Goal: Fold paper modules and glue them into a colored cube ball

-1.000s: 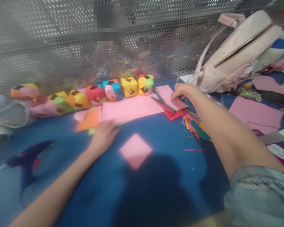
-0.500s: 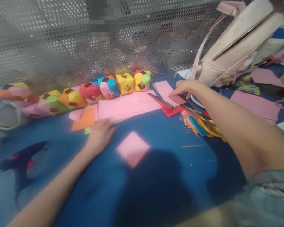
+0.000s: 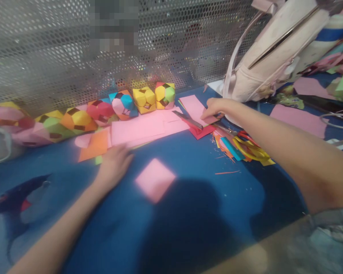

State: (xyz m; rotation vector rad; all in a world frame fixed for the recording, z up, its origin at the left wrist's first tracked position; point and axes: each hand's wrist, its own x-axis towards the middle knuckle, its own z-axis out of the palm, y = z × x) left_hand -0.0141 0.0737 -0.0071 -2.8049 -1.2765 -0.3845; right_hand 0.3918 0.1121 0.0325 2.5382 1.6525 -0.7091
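Observation:
My left hand (image 3: 117,161) lies flat and slightly blurred at the front edge of the long pink paper sheets (image 3: 137,130), beside an orange paper (image 3: 95,145). My right hand (image 3: 215,107) has its fingers curled at the right edge of a stack of pink paper slips (image 3: 193,105), seemingly gripping it; the fingertips are partly hidden. Open-bladed scissors (image 3: 230,131) with yellow and red handles lie under my right forearm, one blade over the stack. A square pink paper (image 3: 155,180) rests between my arms, touched by neither hand.
Several folded paper balls (image 3: 144,99) line the perforated metal panel (image 3: 68,64). A pale backpack (image 3: 263,57) leans at the back right. Coloured strips (image 3: 231,148) sit under the scissors. More pink paper (image 3: 298,121) lies to the right on the blue surface (image 3: 108,228).
My view has turned a little to the right, so everything sits further left in the picture. Both hands remain at the same papers.

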